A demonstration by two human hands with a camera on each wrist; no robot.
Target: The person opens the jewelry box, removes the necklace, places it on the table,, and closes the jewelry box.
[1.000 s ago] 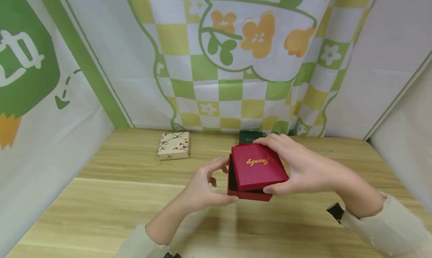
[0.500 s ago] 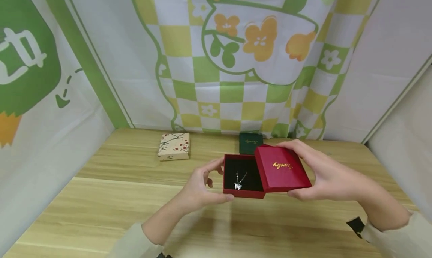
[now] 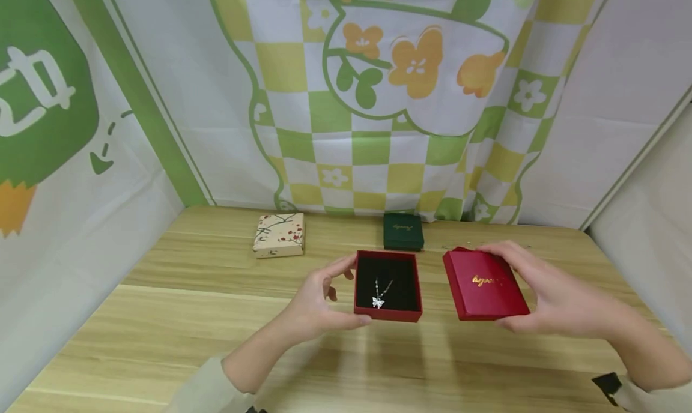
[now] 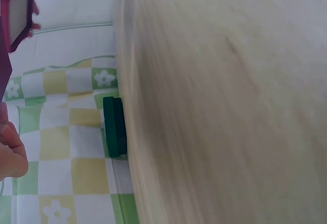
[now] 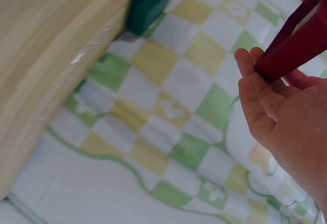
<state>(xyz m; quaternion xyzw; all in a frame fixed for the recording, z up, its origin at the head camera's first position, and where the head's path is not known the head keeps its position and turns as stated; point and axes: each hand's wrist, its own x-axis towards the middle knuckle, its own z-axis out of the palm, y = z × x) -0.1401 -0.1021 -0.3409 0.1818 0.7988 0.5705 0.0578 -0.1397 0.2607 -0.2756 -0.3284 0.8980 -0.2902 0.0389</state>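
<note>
My left hand grips the red box base by its left side, thumb at the near corner, holding it above the table. On the base's black lining lies a silver necklace with a butterfly pendant. To the right, my right hand holds the red lid with gold lettering by its right side, apart from the base. The right wrist view shows the lid pinched between fingers and thumb. At the left wrist view's edge, only part of the left hand shows.
A dark green jewelry box stands at the back of the wooden table. Left of it sits a cream box with a floral print. Small shiny things lie behind the lid. A checkered curtain hangs behind the table.
The red lid has come off the base and moved right with my right hand, uncovering the necklace. My left hand keeps the base nearly in place.
</note>
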